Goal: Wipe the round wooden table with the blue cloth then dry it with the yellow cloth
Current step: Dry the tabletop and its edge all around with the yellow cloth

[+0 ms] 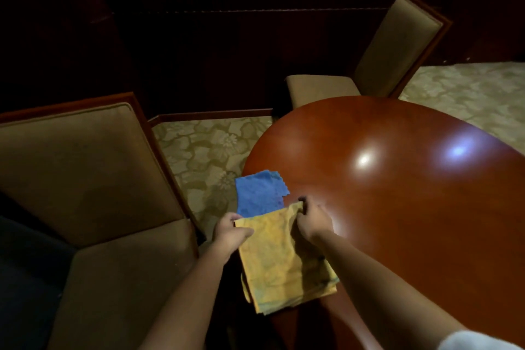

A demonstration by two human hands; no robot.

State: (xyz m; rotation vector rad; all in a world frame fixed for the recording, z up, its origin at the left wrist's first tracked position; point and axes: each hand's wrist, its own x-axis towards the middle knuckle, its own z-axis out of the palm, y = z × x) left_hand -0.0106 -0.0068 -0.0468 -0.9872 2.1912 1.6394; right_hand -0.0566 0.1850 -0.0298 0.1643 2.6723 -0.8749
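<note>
both hands, left and right, pinch the yellow cloth at the bench edge; drying seems next, needing it spread flat; blue cloth lies beside.

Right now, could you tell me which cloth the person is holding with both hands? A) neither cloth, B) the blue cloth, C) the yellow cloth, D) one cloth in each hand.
C: the left hand and the right hand each pinch a top corner of the yellow cloth, while the blue cloth lies untouched at the edge of the round wooden table.
</note>
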